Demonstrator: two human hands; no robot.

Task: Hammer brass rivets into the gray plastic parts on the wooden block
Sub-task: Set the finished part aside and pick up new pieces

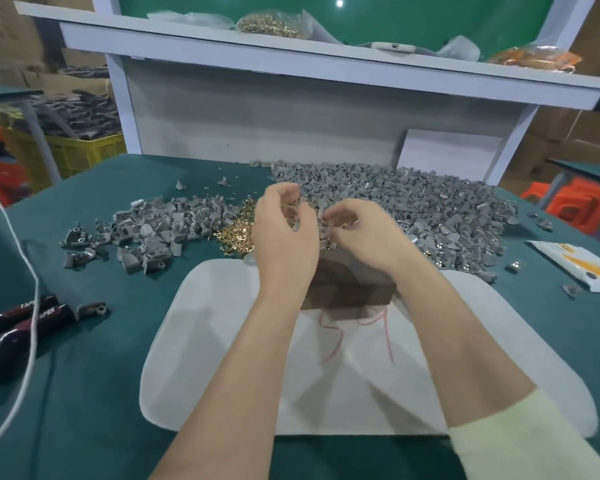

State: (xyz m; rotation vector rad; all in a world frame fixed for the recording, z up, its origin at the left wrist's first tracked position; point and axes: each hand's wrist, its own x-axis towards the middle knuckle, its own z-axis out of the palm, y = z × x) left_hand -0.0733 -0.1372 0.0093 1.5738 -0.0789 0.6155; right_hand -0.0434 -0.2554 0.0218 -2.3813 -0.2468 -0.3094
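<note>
Two bare hands are raised side by side over the middle of the table (84, 375), which is covered in dark green matting. The left hand (284, 233) has its fingers curled inward toward the thumb. Motion blur hides whether anything sits between them, so I cannot tell if it holds something. The right hand (364, 233) is also curled, its fingertips pinching a small gray part (324, 233) just beside the left hand's fingers. A pale cream sleeve (520, 441) covers the right forearm near the camera.

Directly below the hands stands one wooden block (347, 289), dark brown and square-edged. It rests on the far part of a single white pad (215, 341) with rounded corners and a soft, felt-like look. A thin red thread (338, 336) trails from the block across the pad.

The gray plastic parts lie in two heaps, matte and wedge-shaped. The smaller heap (153, 226) is on the left, and the much larger heap (430, 202) spreads across the far right. Between the two, just left of the left hand, is one loose pile of shiny brass rivets (236, 230).

On the near left lie two glossy black tool handles (14, 327) with red-and-white lettering, and a white cord (26, 271) crosses over them. A white and yellow packet (582, 268) lies at the right edge. On the pale shelf (222, 46) above sits one clear bag of brass pieces (271, 24).
</note>
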